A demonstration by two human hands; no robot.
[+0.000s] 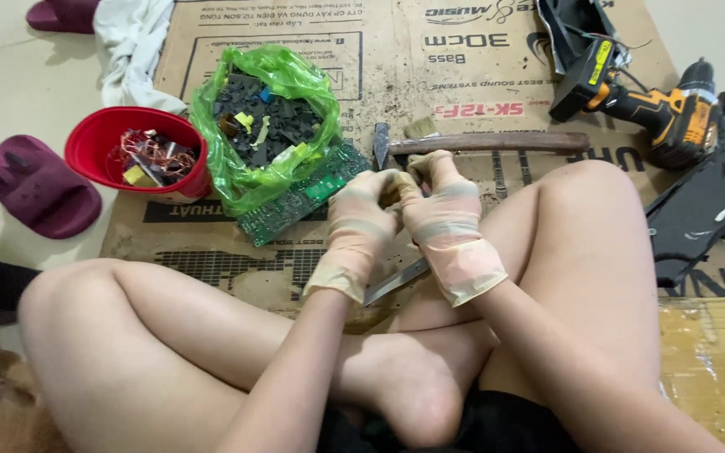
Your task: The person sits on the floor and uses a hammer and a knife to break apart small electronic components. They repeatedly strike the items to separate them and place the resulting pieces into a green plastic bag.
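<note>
I sit cross-legged on flattened cardboard, and both hands wear thin beige gloves. My left hand (361, 220) and my right hand (445, 216) meet in front of my knees, fingers closed together on a small part (395, 191) that they mostly hide. A flat metal blade (392, 283) sticks out below my wrists toward the lower left; I cannot tell whether either hand grips it. Just beyond my fingers lie a wooden-handled hammer (488, 143) and a green circuit board (299, 200).
A green plastic bag (266, 126) of dark components sits behind the board, beside a red bowl (94, 143) of copper wire. At the far right lie a cordless drill (665, 109) and black plastic pieces (698, 210). A maroon slipper (39, 189) lies at left.
</note>
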